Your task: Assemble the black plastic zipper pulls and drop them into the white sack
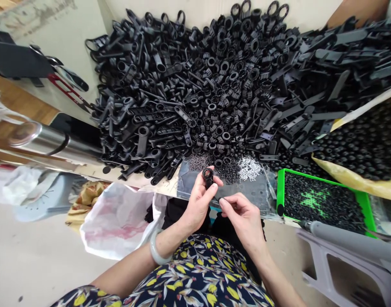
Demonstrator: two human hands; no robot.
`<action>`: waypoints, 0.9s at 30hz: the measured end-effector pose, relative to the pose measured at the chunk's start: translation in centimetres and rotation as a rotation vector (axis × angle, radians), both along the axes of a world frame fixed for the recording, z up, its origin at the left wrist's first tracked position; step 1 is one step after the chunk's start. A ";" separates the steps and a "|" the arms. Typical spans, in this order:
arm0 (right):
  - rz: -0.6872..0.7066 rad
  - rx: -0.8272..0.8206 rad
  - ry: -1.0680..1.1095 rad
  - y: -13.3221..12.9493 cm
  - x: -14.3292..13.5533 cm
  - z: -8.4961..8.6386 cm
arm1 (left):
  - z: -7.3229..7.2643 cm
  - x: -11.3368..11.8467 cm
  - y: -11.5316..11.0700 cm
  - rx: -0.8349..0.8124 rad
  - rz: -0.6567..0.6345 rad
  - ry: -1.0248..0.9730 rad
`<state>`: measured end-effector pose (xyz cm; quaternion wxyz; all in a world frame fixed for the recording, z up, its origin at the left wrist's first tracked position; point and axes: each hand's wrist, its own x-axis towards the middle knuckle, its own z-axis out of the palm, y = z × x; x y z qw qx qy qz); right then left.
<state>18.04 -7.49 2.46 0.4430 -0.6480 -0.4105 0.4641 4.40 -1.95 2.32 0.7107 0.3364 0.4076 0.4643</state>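
Note:
My left hand [198, 202] is wrapped round a black ringed plastic part [208, 175], its ring pointing up and away from me. Close by on the right, my right hand [243, 213] has thumb and forefinger pinched together near the lower end of that part. What sits in this pinch is too small and dark to make out. Just beyond both hands, on a dark work mat [246, 192], lie a heap of small silvery pins [249, 169] and a heap of tiny dark pieces [200, 163].
A large pile of black ringed handles [140, 106] and loose rings [227, 85] covers the table's back. On the right stand a green tray [281, 192] of small black pieces and a bag of black balls [364, 140]. A steel flask [41, 136] lies left, above a white bag [115, 221].

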 end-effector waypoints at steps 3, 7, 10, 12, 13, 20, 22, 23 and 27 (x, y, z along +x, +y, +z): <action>-0.065 -0.005 0.088 -0.1 -0.6 0.2 | -0.3 0.1 -0.5 -0.012 -0.062 -0.006; -0.068 -0.020 0.118 0.1 -0.9 0.2 | -0.9 0.2 -1.0 -0.038 -0.111 -0.064; -0.080 -0.010 0.106 0.2 -1.0 0.2 | -0.9 0.4 -1.1 -0.063 -0.115 -0.081; -0.093 0.003 0.082 0.2 -1.0 0.2 | -0.8 0.6 -1.1 -0.081 -0.114 -0.098; -0.098 0.006 0.074 0.2 -1.0 0.3 | -0.7 0.6 -1.1 -0.090 -0.117 -0.111; -0.079 -0.020 0.109 -0.4 -1.0 0.0 | -0.4 0.8 -1.2 -0.227 -0.134 -0.190; -0.079 -0.026 0.107 -0.5 -1.0 -0.2 | -0.5 0.8 -1.2 -0.221 -0.133 -0.173; -0.081 -0.027 0.106 -0.5 -1.0 -0.3 | -0.6 0.7 -1.2 -0.203 -0.135 -0.156; -0.108 -0.044 0.103 -0.5 -1.3 -0.8 | -0.9 0.6 -1.3 -0.112 -0.142 -0.082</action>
